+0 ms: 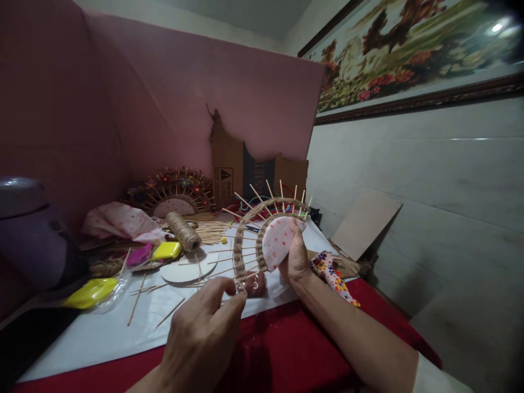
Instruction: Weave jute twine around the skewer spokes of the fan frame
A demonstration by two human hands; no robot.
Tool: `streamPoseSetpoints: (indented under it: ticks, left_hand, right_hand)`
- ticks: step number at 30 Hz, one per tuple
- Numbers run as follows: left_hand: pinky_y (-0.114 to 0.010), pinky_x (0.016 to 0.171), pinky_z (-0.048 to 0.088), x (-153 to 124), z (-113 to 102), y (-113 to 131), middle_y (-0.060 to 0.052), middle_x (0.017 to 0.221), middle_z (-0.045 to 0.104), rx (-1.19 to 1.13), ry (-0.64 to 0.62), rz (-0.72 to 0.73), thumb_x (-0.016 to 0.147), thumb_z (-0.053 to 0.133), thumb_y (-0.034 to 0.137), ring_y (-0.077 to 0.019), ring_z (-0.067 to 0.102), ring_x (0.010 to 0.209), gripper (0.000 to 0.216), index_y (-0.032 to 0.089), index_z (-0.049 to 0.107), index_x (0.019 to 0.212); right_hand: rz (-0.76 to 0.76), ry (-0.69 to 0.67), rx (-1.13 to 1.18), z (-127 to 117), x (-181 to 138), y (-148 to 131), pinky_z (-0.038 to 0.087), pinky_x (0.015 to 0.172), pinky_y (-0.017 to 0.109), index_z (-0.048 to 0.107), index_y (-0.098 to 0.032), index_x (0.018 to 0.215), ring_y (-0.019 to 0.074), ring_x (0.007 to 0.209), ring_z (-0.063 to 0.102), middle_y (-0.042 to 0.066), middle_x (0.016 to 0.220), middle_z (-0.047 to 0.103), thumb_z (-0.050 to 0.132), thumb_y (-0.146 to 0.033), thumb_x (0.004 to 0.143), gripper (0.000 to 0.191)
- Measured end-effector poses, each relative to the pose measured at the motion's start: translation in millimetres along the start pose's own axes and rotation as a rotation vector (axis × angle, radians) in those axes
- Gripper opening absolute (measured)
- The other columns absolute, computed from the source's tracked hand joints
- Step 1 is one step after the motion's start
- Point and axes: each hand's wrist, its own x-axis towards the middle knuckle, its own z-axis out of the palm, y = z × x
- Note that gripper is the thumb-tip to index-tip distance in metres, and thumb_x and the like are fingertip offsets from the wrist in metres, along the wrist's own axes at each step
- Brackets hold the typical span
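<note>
A half-round woven fan (238, 240) is raised over the table, with thin wooden sticks radiating from a white, red-dotted fabric centre (275, 243). Two bands of brown twine are woven through its sticks. My right hand (297, 259) grips the fabric centre at its right side, thumb on the front; the fingers behind are hidden. My left hand (204, 322) is closed in a pinch at the lower end of the outer band, where thin twine seems to lie between thumb and forefinger. Just beyond it stands a spool of twine (183, 232), lying on its side.
A finished-looking fan with coloured flowers (176, 191) leans at the back. Loose sticks (170, 313), a white half-disc (188, 268), yellow packets (92, 292) and dotted cloth (123, 221) lie leftward. Flowered fabric (333, 275) is at right; cardboard (229, 164) stands behind.
</note>
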Motion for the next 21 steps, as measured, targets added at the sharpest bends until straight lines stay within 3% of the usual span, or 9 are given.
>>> streamPoseSetpoints:
  ticks: [3, 5, 21]
  left_hand:
    - [-0.024, 0.047, 0.045, -0.2, -0.6, -1.2, -0.012, 0.105, 0.055, 0.019, 0.013, -0.061, 0.077, 0.049, 0.011, -0.0102, 0.051, 0.058, 0.018, 0.019, 0.064, 0.08]
    - [-0.025, 0.048, 0.046, -2.4, 0.5, -2.3, -0.014, 0.115, 0.05, -0.003, -0.012, -0.094, 0.076, 0.05, 0.01, -0.0097, 0.051, 0.058, 0.018, 0.02, 0.064, 0.08]
    - [-0.026, 0.049, 0.05, -6.6, 1.3, -3.9, -0.012, 0.115, 0.059, -0.119, -0.036, -0.135, 0.078, 0.047, 0.01, -0.0148, 0.064, 0.064, 0.018, 0.019, 0.062, 0.082]
  right_hand:
    - [0.001, -0.005, 0.0, 0.9, -0.6, -0.4, 0.049, 0.062, 0.026, 0.057, -0.019, 0.081, 0.0139, 0.06, 0.059, -0.003, 0.064, 0.063, 0.053, -0.048, 0.073, 0.03]
    - [-0.003, -0.02, 0.0, 0.7, -1.1, -0.3, 0.049, 0.062, 0.027, 0.057, -0.019, 0.08, 0.0139, 0.059, 0.06, -0.003, 0.065, 0.064, 0.054, -0.047, 0.073, 0.029]
    - [-0.009, 0.035, -0.009, 1.1, -3.9, -0.6, 0.048, 0.061, 0.024, 0.057, -0.02, 0.079, 0.0116, 0.058, 0.058, -0.004, 0.065, 0.063, 0.053, -0.043, 0.075, 0.023]
